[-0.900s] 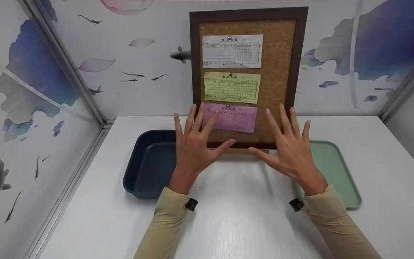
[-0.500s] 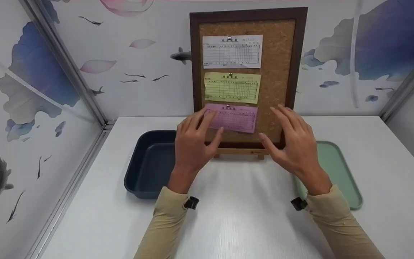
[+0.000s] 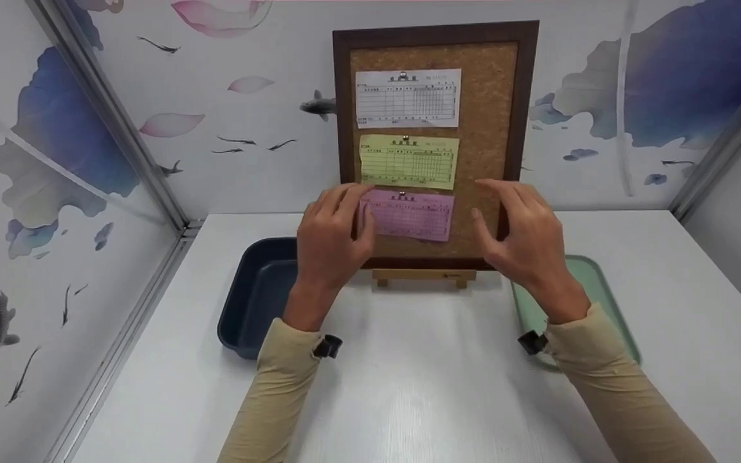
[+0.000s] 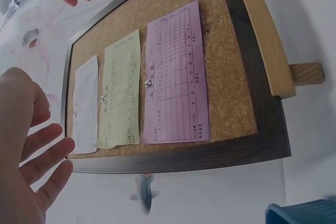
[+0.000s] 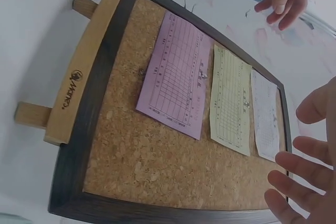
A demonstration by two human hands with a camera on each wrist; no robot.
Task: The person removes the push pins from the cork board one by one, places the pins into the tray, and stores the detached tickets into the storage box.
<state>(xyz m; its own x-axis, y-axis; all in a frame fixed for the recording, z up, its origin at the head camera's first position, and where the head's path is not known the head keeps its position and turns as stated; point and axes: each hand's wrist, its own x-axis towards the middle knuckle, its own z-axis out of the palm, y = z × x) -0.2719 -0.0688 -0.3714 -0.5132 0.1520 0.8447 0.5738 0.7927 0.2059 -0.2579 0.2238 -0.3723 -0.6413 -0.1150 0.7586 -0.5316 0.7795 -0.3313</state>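
Note:
A dark-framed cork board (image 3: 486, 116) leans upright on a small wooden easel (image 3: 422, 275). Pinned down its left side are a white form slip (image 3: 409, 99), a yellow-green slip (image 3: 409, 161) and a pink slip (image 3: 415, 218). Each hangs from a silvery pushpin (image 4: 148, 83) at its top edge. My left hand (image 3: 329, 238) hovers before the board's lower left edge, fingers loosely bent and holding nothing. Opposite it, my right hand (image 3: 525, 238) hangs before the lower right edge, thumb apart from the fingers, also holding nothing. Both wrist views show gaps between hands and board.
A deep dark blue bin (image 3: 267, 302) stands on the white table left of the board, partly behind my left arm. To the right lies a shallow green tray (image 3: 592, 289), overlapped by my right wrist. Printed wall panels rise behind and at both sides.
Both hands had widely spread fingers in front of the board; the fingers have since drawn together and bent. The left hand has shifted slightly left. Slips and board are unchanged.

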